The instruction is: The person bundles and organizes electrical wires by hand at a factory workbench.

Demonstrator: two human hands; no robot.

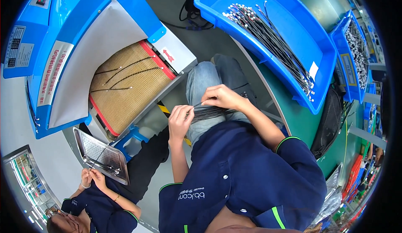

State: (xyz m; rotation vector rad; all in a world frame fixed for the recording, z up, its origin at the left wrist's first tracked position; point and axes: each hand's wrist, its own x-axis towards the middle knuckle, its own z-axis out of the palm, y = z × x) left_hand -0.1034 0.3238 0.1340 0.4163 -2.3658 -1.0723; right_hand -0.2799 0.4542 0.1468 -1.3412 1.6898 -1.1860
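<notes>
A thin black cable (198, 105) stretches between my two hands above my lap. My left hand (180, 119) pinches one part of it, its fingers curled. Slightly farther out, my right hand (222, 97) grips the cable between thumb and fingers. Below them, a bundle of black cables (208, 113) lies across my thighs, partly covered by my hands. White connector ends are too small to make out at my fingertips.
Left stands a blue machine (79, 11) whose mesh belt (130, 72) carries several black cables. A blue bin (307, 36) with many cables (272, 40) sits on the green table (299, 122) at right. Lower left, a co-worker's hands (92, 176) work over a metal tray (86, 145).
</notes>
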